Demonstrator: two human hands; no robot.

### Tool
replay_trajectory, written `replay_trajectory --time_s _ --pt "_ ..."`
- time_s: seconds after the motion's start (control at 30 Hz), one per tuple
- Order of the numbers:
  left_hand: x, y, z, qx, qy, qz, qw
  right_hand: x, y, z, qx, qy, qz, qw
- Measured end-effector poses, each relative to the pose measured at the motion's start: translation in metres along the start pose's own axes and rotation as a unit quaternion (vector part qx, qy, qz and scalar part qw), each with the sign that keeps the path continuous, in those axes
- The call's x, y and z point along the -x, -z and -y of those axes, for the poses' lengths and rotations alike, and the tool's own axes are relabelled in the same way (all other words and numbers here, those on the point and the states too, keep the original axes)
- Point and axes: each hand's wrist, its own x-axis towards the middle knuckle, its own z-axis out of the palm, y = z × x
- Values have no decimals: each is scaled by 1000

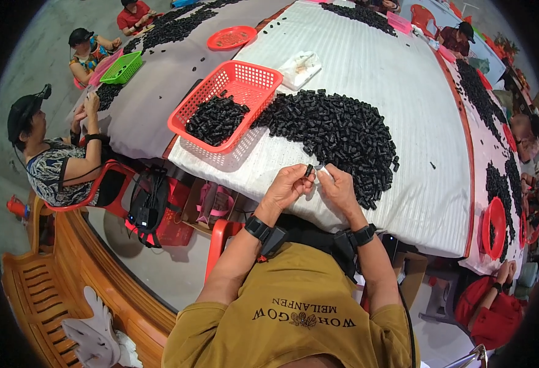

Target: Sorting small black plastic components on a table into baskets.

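Note:
Close to the table's front edge, my left hand (pixel 289 186) pinches a small black cylindrical piece (pixel 309 170) between thumb and fingers. My right hand (pixel 339 187) is closed right beside it, fingertips nearly meeting the left ones. A tiny pale thing (pixel 319 166) shows at the right fingertips, too small to name. Just beyond both hands spreads a large heap of similar black pieces (pixel 343 129) on the white cloth (pixel 426 135). To the left of the heap stands a red plastic basket (pixel 262 76), with more black pieces (pixel 218 118) in it.
Behind the basket lies a crumpled white cloth or tissue (pixel 300 69), with a round red tray (pixel 231 38) farther back. At the left, a seated person (pixel 61 153) works near a green basket (pixel 122 67). A wooden bench (pixel 36 300) curves along the lower left.

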Motion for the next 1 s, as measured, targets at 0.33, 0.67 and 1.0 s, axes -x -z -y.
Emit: replay_trajectory --time_s 0.33,0.67,1.0 --pt "-2 0 2 13 -9 -14 1000 1 -1 8 20 18 5 1000" --pt "-2 3 1 11 1 -9 1000 1 -3 6 61 36 1 997" --pt "-2 4 2 2 8 -21 1000 0 -3 7 50 41 7 998"
